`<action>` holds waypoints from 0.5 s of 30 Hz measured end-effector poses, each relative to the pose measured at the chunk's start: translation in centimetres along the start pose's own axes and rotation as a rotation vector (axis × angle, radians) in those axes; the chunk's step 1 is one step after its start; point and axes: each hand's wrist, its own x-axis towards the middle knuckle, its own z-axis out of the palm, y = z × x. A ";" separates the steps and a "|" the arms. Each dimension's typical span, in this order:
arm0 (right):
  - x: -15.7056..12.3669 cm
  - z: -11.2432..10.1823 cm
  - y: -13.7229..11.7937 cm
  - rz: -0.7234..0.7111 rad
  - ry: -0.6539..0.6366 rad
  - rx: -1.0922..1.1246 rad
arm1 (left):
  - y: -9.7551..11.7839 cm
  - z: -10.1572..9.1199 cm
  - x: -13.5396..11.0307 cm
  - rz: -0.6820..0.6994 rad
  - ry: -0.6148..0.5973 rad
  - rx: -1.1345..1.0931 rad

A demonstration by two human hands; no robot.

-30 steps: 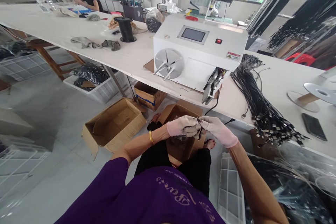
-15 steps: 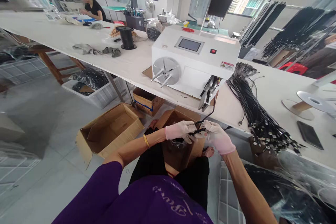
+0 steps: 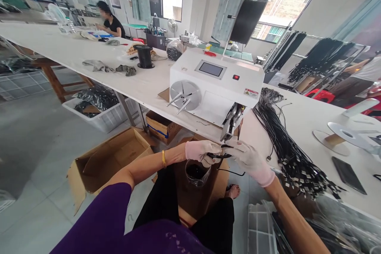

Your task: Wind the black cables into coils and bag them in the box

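Note:
A small coil of black cable (image 3: 218, 155) is between my gloved hands, just below the metal clamp head (image 3: 231, 124) of the white winding machine (image 3: 216, 91). My left hand (image 3: 203, 152) is closed around the left side of the coil. On its other side my right hand (image 3: 248, 158) pinches the cable, fingertips close under the clamp head. A loose cable end (image 3: 233, 172) hangs beneath the hands. The part of the coil inside the fingers is hidden. Under my hands, a clear plastic bag (image 3: 198, 174) with dark contents sits in a cardboard box (image 3: 214, 190).
Right of the machine, a bundle of black cables (image 3: 285, 147) lies on the white table (image 3: 250, 139), near a phone (image 3: 348, 174) and a spool (image 3: 342, 137). An open carton (image 3: 110, 162) stands on the floor at left. Another person (image 3: 113, 24) sits at the far left.
The coil has come up close under the clamp head with both hands still on it. The cable that ran up to the head no longer shows there; a loose end now hangs below. My view has tilted up.

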 end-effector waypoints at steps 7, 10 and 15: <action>0.5 0.4 2.2 0.129 -0.038 0.019 | 1.7 -1.5 2.5 0.193 0.431 0.476; 0.7 0.5 3.1 0.266 0.027 0.163 | 2.1 -2.0 3.2 0.349 0.487 0.570; 1.6 0.7 5.0 0.503 0.145 0.375 | 3.2 -4.5 5.7 0.561 0.577 0.766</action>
